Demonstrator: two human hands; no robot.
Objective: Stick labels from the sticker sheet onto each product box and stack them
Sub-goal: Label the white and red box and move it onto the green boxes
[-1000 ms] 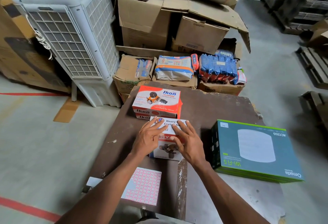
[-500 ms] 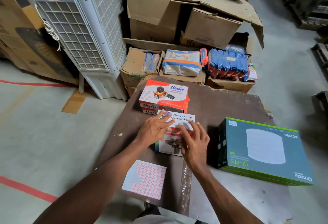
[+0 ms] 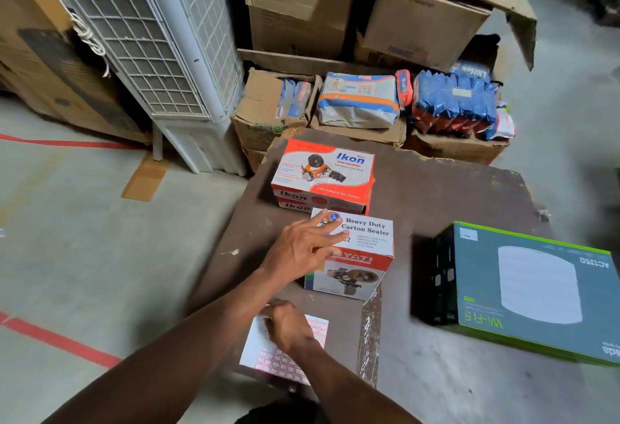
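Right hand has left the carton sealer box and now sits on the sticker sheet at the near worktop edge, fingers curled, likely picking a label; grip unclear. Left hand stays on the box top, fingers extended flat. Ikon boxes stacked just behind; Wi-Fi box to the right.

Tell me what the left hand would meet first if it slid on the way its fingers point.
Probably the orange-and-white Ikon cardboard box: the left hand rests on the white Heavy Duty Carton Sealer box, fingers aimed there; the height difference is unclear.
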